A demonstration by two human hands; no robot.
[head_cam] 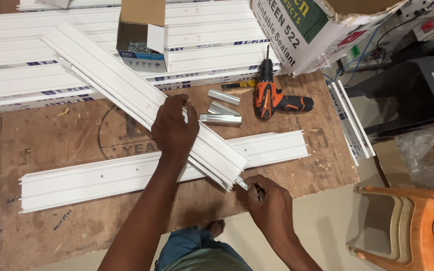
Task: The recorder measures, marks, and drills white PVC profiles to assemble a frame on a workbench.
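Left hand (pixel 174 128) presses flat, fingers spread; right hand (pixel 269 203) pinches with curled fingers, both arms extended.

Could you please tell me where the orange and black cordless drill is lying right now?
In the head view, the cordless drill lies on the wooden table, up and right of the left hand, beside three short metal channel pieces.

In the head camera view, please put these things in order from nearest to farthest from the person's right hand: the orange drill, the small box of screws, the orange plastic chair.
From the right hand:
1. Orange drill, up on the wooden board, beyond the white profiles.
2. Orange plastic chair, on the floor to the right; close to the drill's rank, slightly farther.
3. Small box of screws, far up-left, on the stacked white profiles.
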